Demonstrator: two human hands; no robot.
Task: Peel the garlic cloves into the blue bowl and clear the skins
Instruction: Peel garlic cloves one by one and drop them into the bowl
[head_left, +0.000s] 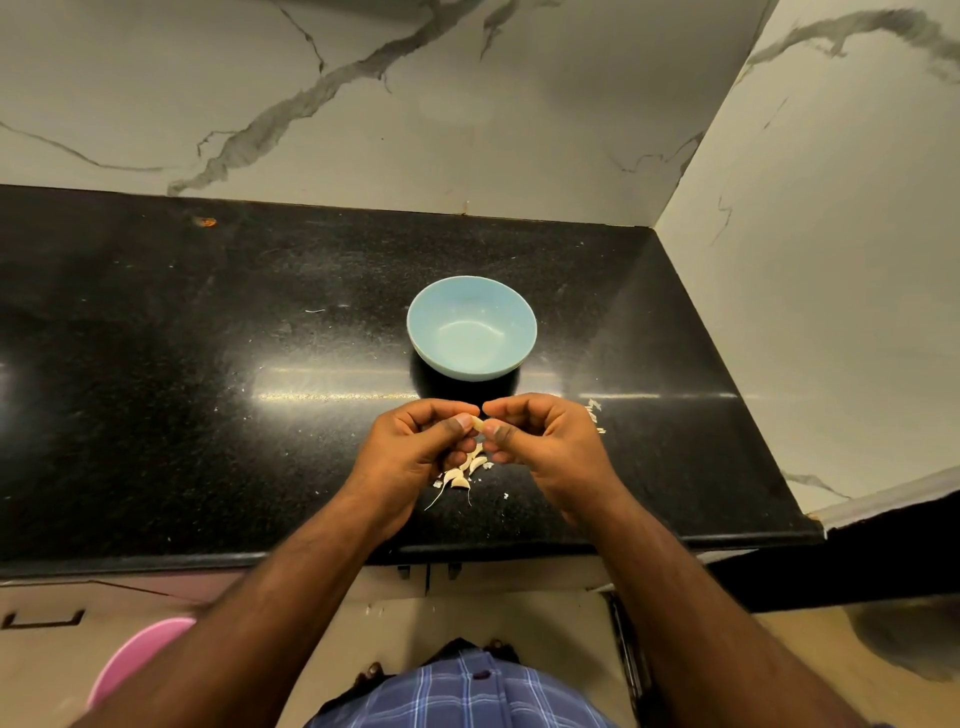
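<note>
I see my left hand (415, 441) and right hand (540, 436) pinch one garlic clove (476, 424) between curled fingers, just above the black counter (208, 364). More cloves (460, 475) lie under my hands. The blue bowl (471, 326) sits just behind.

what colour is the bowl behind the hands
Light blue, inside and out. The bowl shows best in the head view, on the black counter.
</note>
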